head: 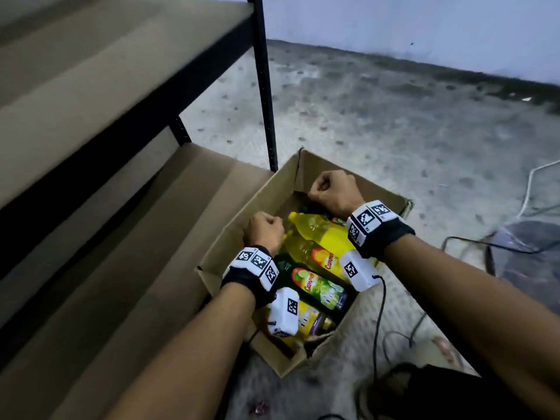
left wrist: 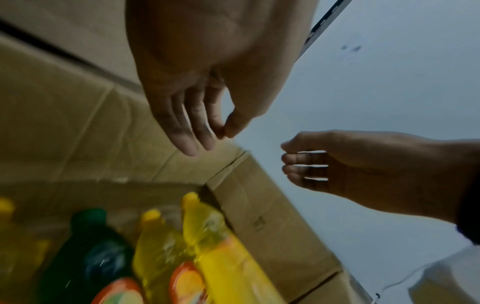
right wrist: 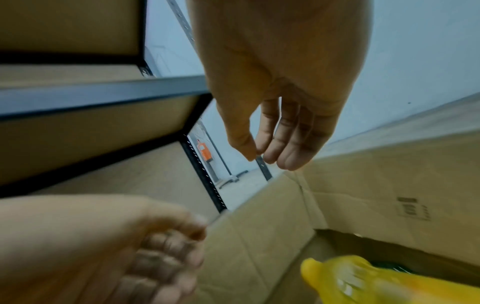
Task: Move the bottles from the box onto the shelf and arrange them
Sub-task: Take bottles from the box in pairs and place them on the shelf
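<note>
An open cardboard box (head: pixel 306 168) stands on the floor beside the shelf (head: pixel 151 222). Several bottles lie in it: yellow bottles (head: pixel 321 234) with orange labels and a dark green bottle (head: pixel 318 286) with a lime label. My left hand (head: pixel 263 230) hovers over the box's left rim. My right hand (head: pixel 331 190) hovers over the far corner. In the left wrist view my left hand (left wrist: pixel 218 133) hangs with loosely bent fingers and holds nothing above the yellow bottles (left wrist: pixel 207 230). The right wrist view shows my right hand (right wrist: pixel 262 156) equally empty over the box (right wrist: pixel 259 226).
The shelf's black upright post (head: pixel 263 86) stands just behind the box's far corner. Its brown boards hold nothing that I can see. Black and white cables (head: pixel 485 244) trail over the speckled floor at the right. A pale wall closes the back.
</note>
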